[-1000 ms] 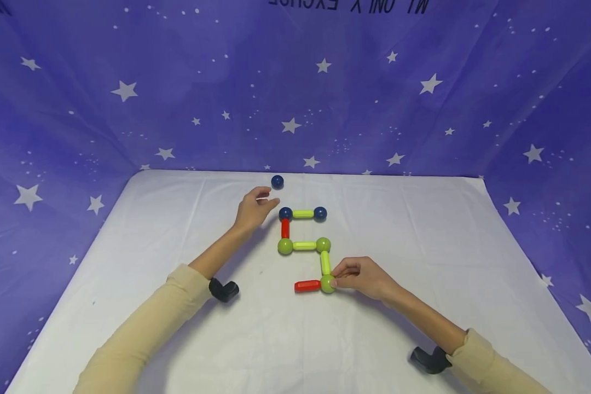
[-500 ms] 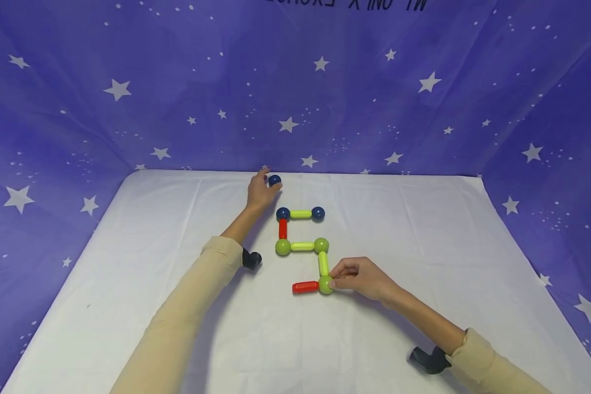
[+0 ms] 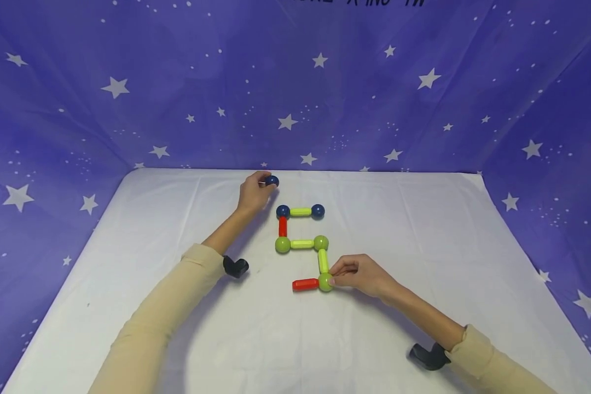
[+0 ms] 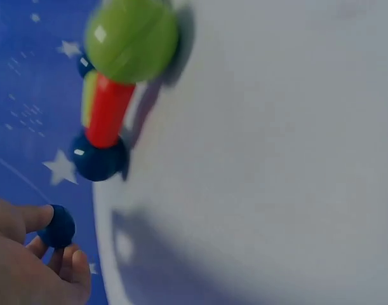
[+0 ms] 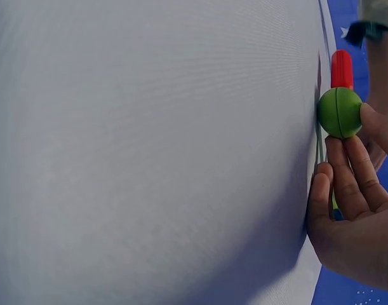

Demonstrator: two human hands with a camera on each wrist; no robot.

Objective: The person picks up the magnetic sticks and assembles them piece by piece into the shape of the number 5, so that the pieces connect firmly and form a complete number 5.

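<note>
My left hand (image 3: 255,192) pinches a loose dark blue ball (image 3: 272,181) between thumb and fingers near the far table edge; the left wrist view shows the same blue ball (image 4: 58,227) in the fingers. At the near end of an S-like chain, my right hand (image 3: 363,275) grips a green ball (image 3: 325,282) by thumb and fingertips. A red rod (image 3: 305,284) sticks out left from that ball, and a yellow-green rod (image 3: 323,261) runs away from it to another green ball (image 3: 321,243). Farther on, the chain has a red rod (image 3: 283,226) and two blue balls joined by a yellow-green rod (image 3: 301,212).
The chain lies flat on a white cloth-covered table (image 3: 399,230). Behind and at the sides hangs a purple star-printed cloth (image 3: 354,109). A black wrist-worn piece (image 3: 236,267) juts from the left wrist, another black piece (image 3: 428,357) from the right.
My left hand reached out to the loose blue ball, took it between thumb and fingers, and drew it slightly left. The right hand stayed at the near green ball.
</note>
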